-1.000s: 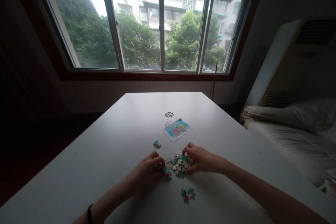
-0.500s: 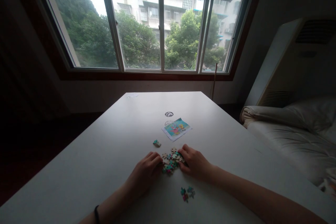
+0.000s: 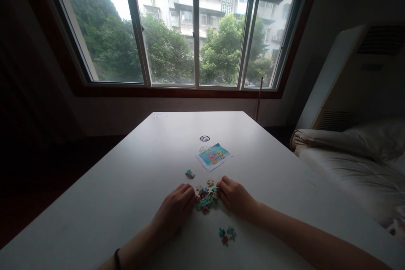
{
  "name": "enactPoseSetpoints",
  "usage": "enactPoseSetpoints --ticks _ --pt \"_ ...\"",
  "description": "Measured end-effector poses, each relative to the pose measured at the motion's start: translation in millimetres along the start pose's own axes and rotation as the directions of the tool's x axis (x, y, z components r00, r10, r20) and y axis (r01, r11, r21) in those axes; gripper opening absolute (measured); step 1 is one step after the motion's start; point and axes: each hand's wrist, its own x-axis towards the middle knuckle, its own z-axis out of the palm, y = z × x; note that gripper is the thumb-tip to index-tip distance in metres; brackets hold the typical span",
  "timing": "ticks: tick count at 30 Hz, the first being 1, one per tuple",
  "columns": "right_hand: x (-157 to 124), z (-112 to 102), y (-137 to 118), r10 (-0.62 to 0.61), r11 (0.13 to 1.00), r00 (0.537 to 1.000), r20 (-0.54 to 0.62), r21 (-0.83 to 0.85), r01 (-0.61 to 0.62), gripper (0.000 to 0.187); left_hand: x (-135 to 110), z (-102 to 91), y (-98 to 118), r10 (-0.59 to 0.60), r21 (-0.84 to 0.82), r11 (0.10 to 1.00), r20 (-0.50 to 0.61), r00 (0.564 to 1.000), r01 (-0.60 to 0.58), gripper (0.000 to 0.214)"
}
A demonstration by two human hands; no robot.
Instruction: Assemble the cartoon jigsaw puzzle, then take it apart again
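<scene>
A small heap of jigsaw pieces (image 3: 206, 197), teal, pink and cardboard-coloured, lies on the white table (image 3: 133, 185). My left hand (image 3: 175, 209) rests at the heap's left side, fingers curled against the pieces. On the other side my right hand (image 3: 233, 196) is cupped the same way, fingertips touching the pieces. The heap sits squeezed between both hands. Whether either hand grips a piece is not visible.
A few joined pieces (image 3: 227, 235) lie nearer me, a single piece (image 3: 190, 173) sits further left. A colourful picture card (image 3: 214, 156) and a round cable hole (image 3: 204, 138) are beyond. A sofa with a white quilt (image 3: 351, 156) stands right of the table.
Both hands have pushed inward, and the spread pieces have been gathered into a tighter heap. The right hand moved left by a little.
</scene>
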Motion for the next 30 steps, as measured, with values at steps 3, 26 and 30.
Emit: enactPoseSetpoints --ticks 3,26,30 --pt "-0.1 -0.8 0.6 0.015 0.996 0.999 -0.039 0.087 -0.012 0.013 -0.3 -2.1 0.1 0.024 -0.051 0.998 -0.011 1.000 -0.024 0.022" --pt "1.6 0.3 9.3 0.080 0.880 0.975 -0.208 0.474 0.029 0.021 -4.5 -2.3 3.6 0.195 0.014 0.981 -0.149 0.970 -0.195 0.021" --pt "1.6 -4.8 8.5 0.055 0.876 0.967 -0.247 0.477 0.073 0.021 -9.2 -2.0 -1.0 0.143 -0.003 0.989 -0.252 0.957 -0.149 0.020"
